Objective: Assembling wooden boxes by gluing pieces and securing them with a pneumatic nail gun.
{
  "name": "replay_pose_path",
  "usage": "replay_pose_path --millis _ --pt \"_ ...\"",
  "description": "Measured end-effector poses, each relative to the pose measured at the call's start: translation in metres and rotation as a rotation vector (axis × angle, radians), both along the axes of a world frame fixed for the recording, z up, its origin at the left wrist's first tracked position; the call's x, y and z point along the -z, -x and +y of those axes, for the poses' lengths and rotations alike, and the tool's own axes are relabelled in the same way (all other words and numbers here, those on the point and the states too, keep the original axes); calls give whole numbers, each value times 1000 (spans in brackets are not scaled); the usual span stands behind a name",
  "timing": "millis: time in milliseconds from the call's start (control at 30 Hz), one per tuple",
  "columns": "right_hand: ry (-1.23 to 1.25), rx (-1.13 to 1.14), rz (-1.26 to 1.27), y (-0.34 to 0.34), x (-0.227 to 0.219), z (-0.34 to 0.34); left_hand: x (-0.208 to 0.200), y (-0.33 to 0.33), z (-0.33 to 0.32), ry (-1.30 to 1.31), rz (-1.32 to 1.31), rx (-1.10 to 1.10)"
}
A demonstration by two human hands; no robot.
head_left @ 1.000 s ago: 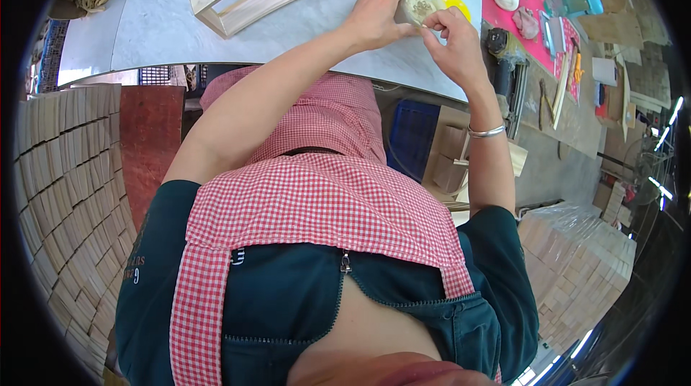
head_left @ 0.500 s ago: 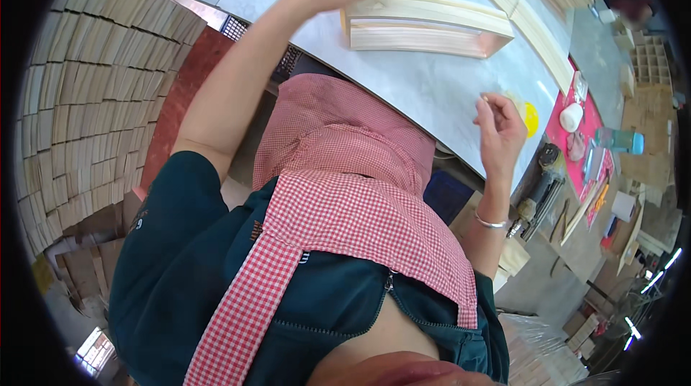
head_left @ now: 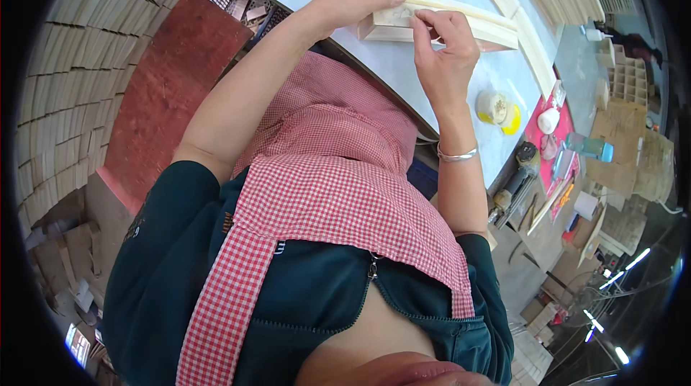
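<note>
A long, box-like piece of pale wood (head_left: 495, 32) lies at the far side of the light worktop, tipped so that a flat face shows. My left hand (head_left: 353, 4) grips its left end, with the thumb along the upper edge. Against that face my right hand (head_left: 448, 46) is pinched, thumb and forefinger together; whatever is between the fingertips is too small to make out. Close to my right wrist stands a small round tub (head_left: 492, 107) of light-coloured bits, with a yellow round piece (head_left: 512, 119) beside it.
Pale wooden strips (head_left: 522, 33) run along the worktop's far right. A nail gun (head_left: 515, 184) lies at the right, near a pink sheet (head_left: 536, 130) holding a white bottle (head_left: 548, 121) and a blue-capped container (head_left: 590, 147). Stacked wood (head_left: 79, 76) rises on the left, beside black crates (head_left: 245, 1).
My right hand has moved left and forward from beside the tub to the wooden piece. My left hand has come down onto its left end, and the piece has tilted, showing a flat face.
</note>
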State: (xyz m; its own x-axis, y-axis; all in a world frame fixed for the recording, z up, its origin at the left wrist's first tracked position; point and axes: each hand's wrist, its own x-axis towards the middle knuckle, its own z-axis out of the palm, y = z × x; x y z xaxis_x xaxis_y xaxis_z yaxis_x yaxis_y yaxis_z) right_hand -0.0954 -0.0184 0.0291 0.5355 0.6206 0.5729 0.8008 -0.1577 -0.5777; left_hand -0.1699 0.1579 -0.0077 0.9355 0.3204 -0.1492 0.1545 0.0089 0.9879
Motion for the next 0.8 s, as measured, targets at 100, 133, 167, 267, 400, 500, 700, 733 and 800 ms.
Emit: replay_pose_path --millis 100,133,167,267,400,500,700,733,800 --pt "19 34 -43 -2 5 5 1 -1 -1 7 -10 3" --pt "52 43 -109 -2 6 6 1 0 -2 5 -22 -6" --pt "85 52 -175 -3 7 7 1 0 -3 3 -33 -14" --pt "157 66 -308 -3 7 8 2 0 -5 6 -57 -33" --pt "399 49 -471 7 -5 -2 6 -2 -3 -20 -44 -27" --pt "477 31 -483 15 -14 -9 3 -1 -3 24 -12 -17" --pt "378 -31 -314 22 -9 -16 2 -1 -6 39 -30 -52" --pt "320 -46 -254 23 -8 -16 2 -1 -6 30 -46 -67" --pt "315 -17 -228 21 -6 -13 3 -2 -6 21 -47 -64"
